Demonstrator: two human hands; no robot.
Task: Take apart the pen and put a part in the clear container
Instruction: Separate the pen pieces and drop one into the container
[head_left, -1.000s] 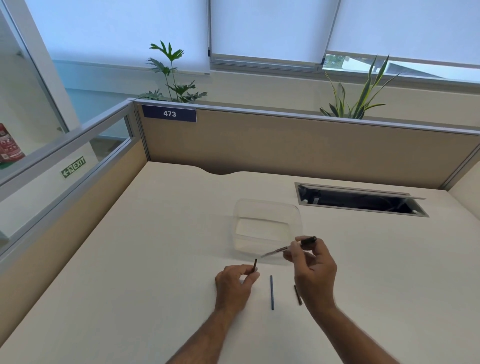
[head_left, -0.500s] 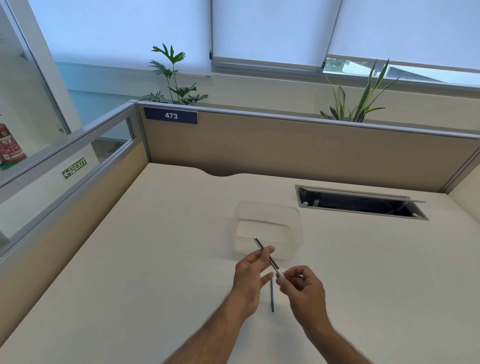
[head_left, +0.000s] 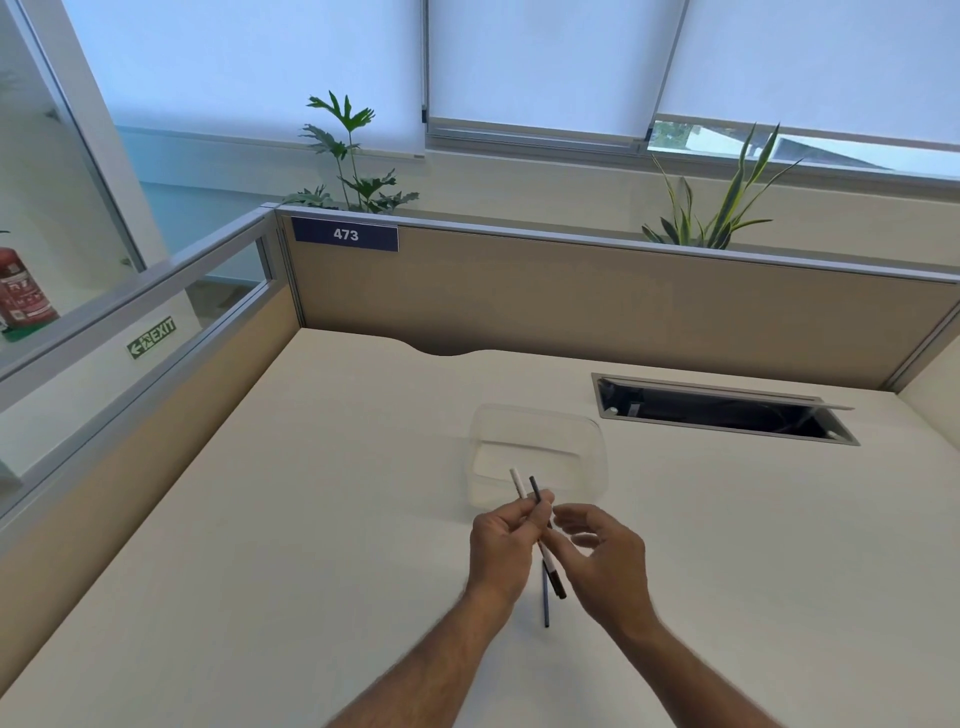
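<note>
My left hand (head_left: 506, 535) pinched two thin pen parts (head_left: 525, 491), white & dark, mid-frame just below the clear container (head_left: 537, 457), prob to drop one in, while my right hand (head_left: 597, 545) hung open w/ nothing in it.

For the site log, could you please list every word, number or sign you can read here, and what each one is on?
"473": white digits on the blue plate at the top of the desk partition.
"EXIT": green sign with arrow, seen through the side glass.
Fire extinguisher label: too blurred to read.
</note>
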